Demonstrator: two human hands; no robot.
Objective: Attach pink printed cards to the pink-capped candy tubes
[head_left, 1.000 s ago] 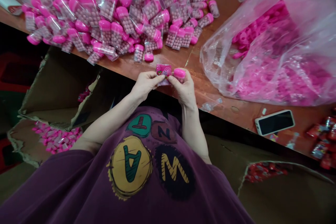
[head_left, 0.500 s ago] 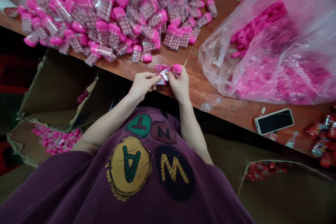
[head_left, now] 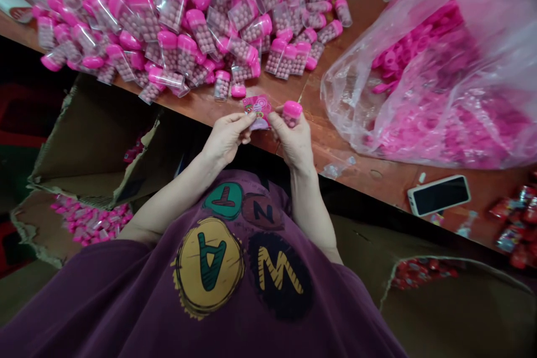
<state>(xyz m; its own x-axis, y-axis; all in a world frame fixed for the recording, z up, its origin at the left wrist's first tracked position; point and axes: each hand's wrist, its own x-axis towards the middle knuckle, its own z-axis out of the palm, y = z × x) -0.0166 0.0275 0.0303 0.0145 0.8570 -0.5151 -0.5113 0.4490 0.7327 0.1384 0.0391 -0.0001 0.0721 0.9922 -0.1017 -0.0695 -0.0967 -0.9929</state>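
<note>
Between my hands is a small pink printed wrapper point(head_left: 260, 105), flat and shiny, over the front edge of the table. My left hand point(head_left: 229, 134) pinches its left side between thumb and fingers. My right hand point(head_left: 295, 137) is closed round a small clear jar point(head_left: 292, 113) with a pink cap and pink balls inside; its thumb is at the wrapper's right edge. Just behind my hands lies a big heap of similar pink-capped jars point(head_left: 201, 33), tumbled over one another.
On the right, a clear plastic bag point(head_left: 348, 95) holds many pink plastic parts. A phone point(head_left: 438, 195) and red packets point(head_left: 520, 218) lie at the table's right. Below the edge stand cardboard boxes, one with pink pieces point(head_left: 94, 221), another with red packets point(head_left: 423, 272).
The wrapper now shows more of its flat printed face. My right hand has shifted slightly right with the jar, and more of the jar's cap shows.
</note>
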